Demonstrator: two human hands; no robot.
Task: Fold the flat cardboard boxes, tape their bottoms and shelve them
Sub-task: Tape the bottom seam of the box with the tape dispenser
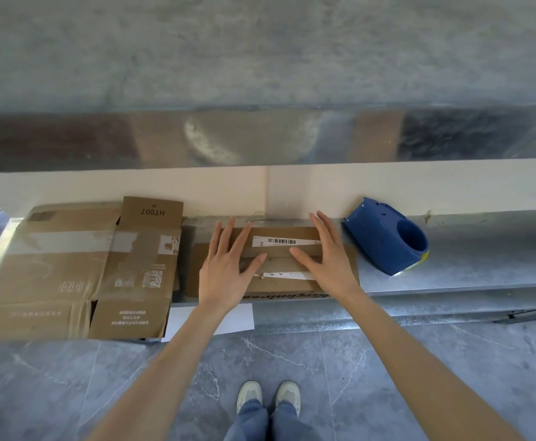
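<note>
1. While both hands press down on it, the small cardboard box (279,286) sits mid-bench. Its near edge lies along the front edge of the bench (467,259) and its far edge is close to the cream wall strip (323,189).
2. Left hand (225,268), right hand (327,262): grip apart on both, fingers straight and spread, palms flat on the folded flaps.
3. Box flaps closed; contents not visible. Barcode label (281,241) on the far flap.
4. Left: flattened cardboard (69,268) lies just beside the box and overhangs the bench front.
5. Right: blue tape dispenser (387,240), near the box but apart from it; the bench surface runs on past it.
6. Grey tiled floor (387,377) lies in front of the bench.
</note>
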